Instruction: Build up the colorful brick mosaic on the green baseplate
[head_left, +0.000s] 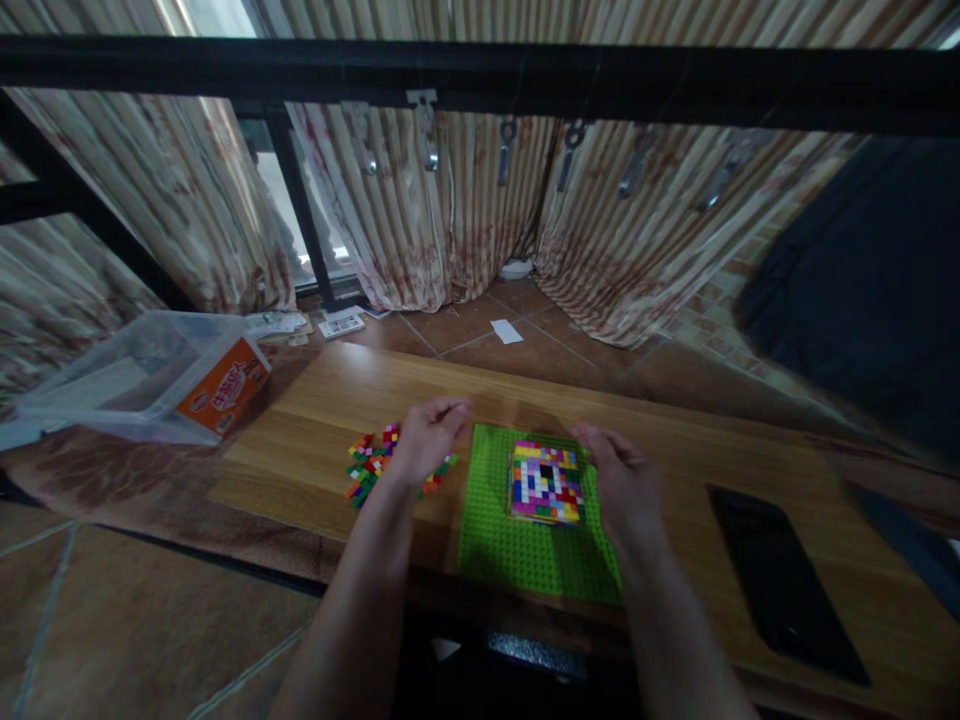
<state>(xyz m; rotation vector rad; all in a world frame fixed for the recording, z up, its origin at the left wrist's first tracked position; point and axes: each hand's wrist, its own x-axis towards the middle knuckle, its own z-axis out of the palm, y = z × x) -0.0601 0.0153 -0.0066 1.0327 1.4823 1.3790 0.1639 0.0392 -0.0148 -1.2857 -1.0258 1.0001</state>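
A green studded baseplate [525, 545] lies on the wooden table [315, 430]. On its upper middle stands a square block of many small coloured bricks [547, 482]. My right hand [619, 478] rests at the baseplate's right edge, right beside that block, fingers loosely curved and apart, holding nothing that I can see. My left hand [429, 436] hovers left of the baseplate over a loose heap of small coloured bricks [371, 465]. Its fingers are curled inward; whether they pinch a brick is hidden.
A clear plastic bin [135, 375] with an orange label lies on its side at the table's left. A black flat device [784, 580] lies on the table at the right. Striped curtains hang behind, papers lie on the tiled floor.
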